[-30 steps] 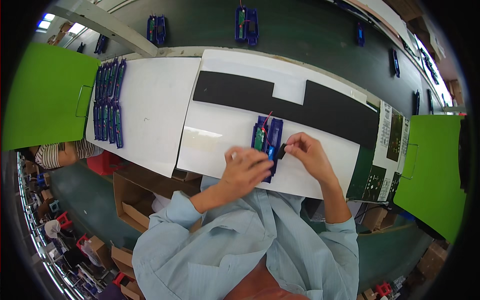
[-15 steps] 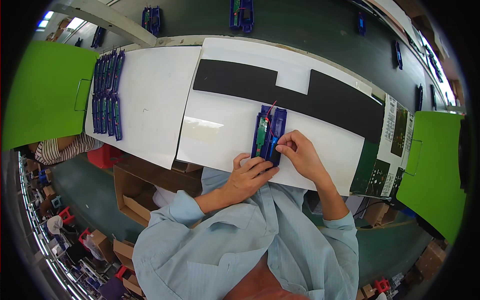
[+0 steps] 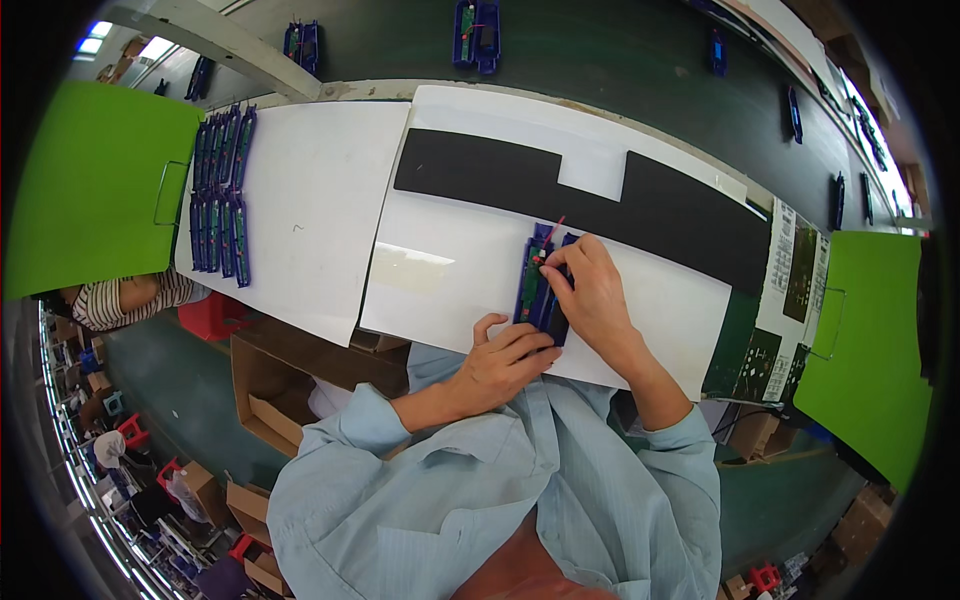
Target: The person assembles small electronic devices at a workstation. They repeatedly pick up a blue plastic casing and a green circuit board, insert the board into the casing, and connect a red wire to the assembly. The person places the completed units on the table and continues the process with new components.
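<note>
An opened blue plastic housing (image 3: 540,315) lies lengthwise on the white work surface in front of me. A narrow green circuit board (image 3: 531,275) sits in its left half, and a thin red wire (image 3: 558,226) sticks up past the far end. My left hand (image 3: 505,362) rests at the near end, its fingers curled against the housing and steadying it. Over the far part, my right hand (image 3: 592,292) has thumb and forefinger pinched beside the board, close to the red wire. Whatever lies between those fingertips is too small to make out, and this hand covers part of the right half.
A black flat sheet (image 3: 680,215) with a notch lies beyond the housing. Several similar blue units (image 3: 220,190) stand in two rows at the left. Green panels (image 3: 110,190) flank the table. More housings (image 3: 477,35) lie on the dark green belt behind. Cardboard boxes (image 3: 290,385) stand below.
My right hand has moved from the housing's right half up and left to the board's far part. My left hand keeps its place on the near end. The view has shifted slightly.
</note>
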A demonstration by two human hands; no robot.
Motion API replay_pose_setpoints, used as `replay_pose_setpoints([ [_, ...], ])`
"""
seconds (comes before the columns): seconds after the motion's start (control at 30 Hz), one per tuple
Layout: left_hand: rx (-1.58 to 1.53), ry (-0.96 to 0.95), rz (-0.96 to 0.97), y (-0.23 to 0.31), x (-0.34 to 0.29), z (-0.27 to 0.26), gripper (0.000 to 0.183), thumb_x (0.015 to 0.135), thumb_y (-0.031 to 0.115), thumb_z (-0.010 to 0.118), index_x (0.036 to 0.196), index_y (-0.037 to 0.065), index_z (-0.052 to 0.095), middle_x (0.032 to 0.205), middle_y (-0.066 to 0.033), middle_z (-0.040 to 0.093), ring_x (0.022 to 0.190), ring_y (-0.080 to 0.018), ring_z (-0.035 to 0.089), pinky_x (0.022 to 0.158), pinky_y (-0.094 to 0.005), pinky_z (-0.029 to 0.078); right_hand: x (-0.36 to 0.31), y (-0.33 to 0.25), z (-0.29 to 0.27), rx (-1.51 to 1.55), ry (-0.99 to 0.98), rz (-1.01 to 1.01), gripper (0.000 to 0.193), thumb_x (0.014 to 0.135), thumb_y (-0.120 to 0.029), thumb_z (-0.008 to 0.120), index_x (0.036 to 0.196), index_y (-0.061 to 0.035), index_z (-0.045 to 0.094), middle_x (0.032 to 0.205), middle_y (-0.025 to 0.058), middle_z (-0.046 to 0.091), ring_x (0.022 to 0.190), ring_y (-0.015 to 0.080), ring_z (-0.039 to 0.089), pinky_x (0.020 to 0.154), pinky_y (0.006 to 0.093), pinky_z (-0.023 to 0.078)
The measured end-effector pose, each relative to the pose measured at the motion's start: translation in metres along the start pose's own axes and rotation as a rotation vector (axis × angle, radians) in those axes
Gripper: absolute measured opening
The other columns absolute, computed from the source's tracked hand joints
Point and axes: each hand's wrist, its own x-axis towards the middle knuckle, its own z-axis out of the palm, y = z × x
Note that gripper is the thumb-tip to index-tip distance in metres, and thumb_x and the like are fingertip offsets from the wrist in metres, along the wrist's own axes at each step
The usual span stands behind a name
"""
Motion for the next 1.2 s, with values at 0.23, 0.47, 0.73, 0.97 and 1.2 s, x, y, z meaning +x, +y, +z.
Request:
replay_pose_setpoints([
  [0.23,-0.048,0.196,-0.29,-0.038,0.075,-0.033,0.018,0.096,0.023,0.079,0.111,0.014,0.076,0.11,-0.0025,0.063,0.107,-0.0248,0.057,0.1,-0.0443,0.033,-0.01,-0.008,0.006,-0.042,0.076,-0.091,0.016,0.089,-0.005,0.08,0.099,-0.0034,0.068,0.098,0.0112,0.058,0.091,0.0318,0.061,0.075,0.0442,0.052],
  [0.47,-0.103,0.009,-0.288,-0.043,0.076,-0.036,0.014,0.097,0.022,0.077,0.106,0.012,0.077,0.106,-0.0023,0.063,0.107,-0.0221,0.057,0.104,-0.0431,0.03,-0.02,-0.004,0.004,-0.037,0.085,-0.089,0.017,0.088,-0.004,0.081,0.101,-0.0033,0.069,0.099,0.0107,0.058,0.092,0.0309,0.061,0.074,0.0427,0.053],
  [0.73,-0.144,0.029,-0.302,-0.032,0.069,-0.032,0.014,0.094,0.016,0.079,0.108,0.013,0.077,0.107,-0.0014,0.064,0.109,-0.0214,0.057,0.104,-0.0422,0.031,-0.025,-0.002,0.003,-0.018,0.109,-0.101,0.02,0.086,-0.003,0.082,0.102,-0.0029,0.069,0.098,0.0106,0.058,0.09,0.0307,0.062,0.072,0.0424,0.053],
  [0.97,-0.099,0.077,-0.295,-0.027,0.069,-0.032,0.017,0.092,0.015,0.081,0.109,0.013,0.077,0.109,-0.001,0.065,0.108,-0.0213,0.058,0.103,-0.0417,0.032,-0.03,-0.001,0.006,-0.038,0.115,-0.122,0.021,0.085,-0.002,0.082,0.102,-0.0033,0.069,0.098,0.0107,0.058,0.089,0.0301,0.062,0.072,0.0413,0.053],
  [1.2,-0.13,0.056,-0.313,-0.031,0.067,-0.032,0.014,0.094,0.017,0.08,0.107,0.012,0.077,0.108,-0.0015,0.065,0.108,-0.0214,0.058,0.104,-0.0416,0.032,-0.033,-0.002,0.01,0.065,0.115,-0.053,0.021,0.086,-0.003,0.082,0.105,-0.0042,0.072,0.104,0.0108,0.059,0.096,0.03,0.061,0.077,0.0405,0.053],
])
